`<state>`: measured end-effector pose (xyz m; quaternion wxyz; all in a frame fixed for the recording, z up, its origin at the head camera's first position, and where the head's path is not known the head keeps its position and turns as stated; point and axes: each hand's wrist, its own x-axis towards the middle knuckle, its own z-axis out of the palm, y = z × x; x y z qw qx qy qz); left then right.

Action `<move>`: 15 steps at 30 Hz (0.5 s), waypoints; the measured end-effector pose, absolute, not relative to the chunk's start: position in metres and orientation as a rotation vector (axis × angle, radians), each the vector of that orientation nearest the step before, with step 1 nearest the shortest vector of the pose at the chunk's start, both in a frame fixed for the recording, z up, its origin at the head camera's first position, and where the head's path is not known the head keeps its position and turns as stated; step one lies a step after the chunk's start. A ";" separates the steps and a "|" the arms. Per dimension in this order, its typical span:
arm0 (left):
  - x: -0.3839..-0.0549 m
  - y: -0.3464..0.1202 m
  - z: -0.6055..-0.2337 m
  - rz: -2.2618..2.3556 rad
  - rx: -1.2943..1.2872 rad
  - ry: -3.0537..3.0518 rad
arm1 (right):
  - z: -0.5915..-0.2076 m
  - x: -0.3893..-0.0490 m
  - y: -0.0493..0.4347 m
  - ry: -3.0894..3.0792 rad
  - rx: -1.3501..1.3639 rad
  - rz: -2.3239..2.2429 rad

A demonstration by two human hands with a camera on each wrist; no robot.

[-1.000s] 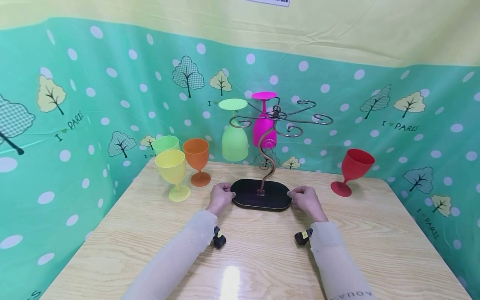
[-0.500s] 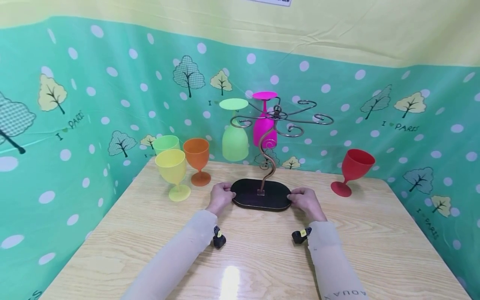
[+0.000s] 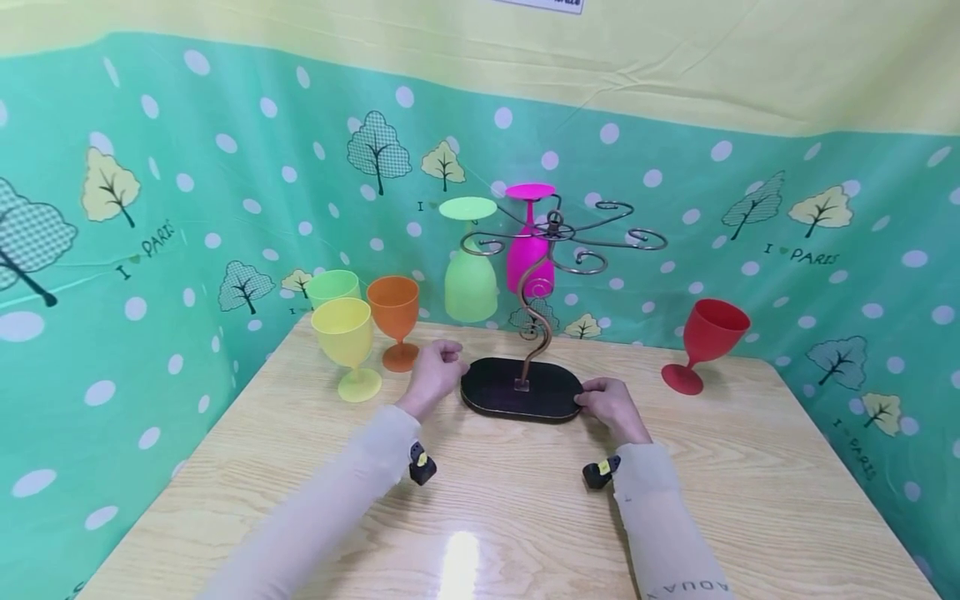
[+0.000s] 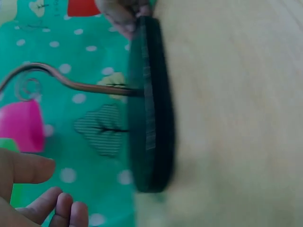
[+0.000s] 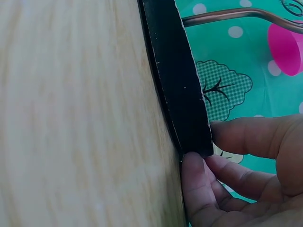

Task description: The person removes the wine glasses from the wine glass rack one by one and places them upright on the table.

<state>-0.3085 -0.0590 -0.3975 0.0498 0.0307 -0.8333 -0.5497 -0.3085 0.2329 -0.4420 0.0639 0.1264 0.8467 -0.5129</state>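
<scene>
A metal goblet rack with a twisted stem and curled arms stands on its black oval base [image 3: 551, 398]. My right hand [image 3: 611, 406] pinches the base's right end; in the right wrist view the thumb [image 5: 246, 137] lies on top and fingers touch the edge below. Off the base's left end, my left hand [image 3: 433, 377] is raised with loosely bent fingers and nothing between them. In the left wrist view a gap shows between thumb [image 4: 33, 166] and fingers. A light green goblet [image 3: 470, 287] and a pink goblet [image 3: 528, 262] hang upside down from the rack.
Left of the rack stand a yellow goblet [image 3: 343, 333], an orange goblet [image 3: 393, 310] and a green goblet [image 3: 332, 285], the last partly hidden. Toward the right stands a red goblet [image 3: 712, 332]. A patterned cloth [image 3: 660, 250] surrounds the wooden table [image 3: 525, 508] at the back and sides.
My left hand has let go of the base and moved slightly up and left. The right hand keeps its grip, and the rack stays about where it was.
</scene>
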 end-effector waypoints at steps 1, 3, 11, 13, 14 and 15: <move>-0.308 -0.061 -0.390 -1.647 0.074 -2.536 | -0.442 -0.308 0.233 2.556 0.381 -1.547; -0.307 -0.065 -0.374 -1.590 0.032 -2.517 | -0.443 -0.308 0.233 2.554 0.377 -1.545; -0.308 -0.082 -0.325 -1.355 -0.076 -2.455 | -0.444 -0.309 0.233 2.559 0.384 -1.535; -0.309 -0.086 -0.318 -1.321 -0.080 -2.470 | -0.443 -0.309 0.233 2.562 0.385 -1.531; -0.310 -0.087 -0.315 -1.311 -0.085 -2.484 | -0.443 -0.309 0.232 2.562 0.380 -1.533; -0.312 -0.088 -0.314 -1.307 -0.095 -2.502 | -0.443 -0.309 0.232 2.564 0.380 -1.532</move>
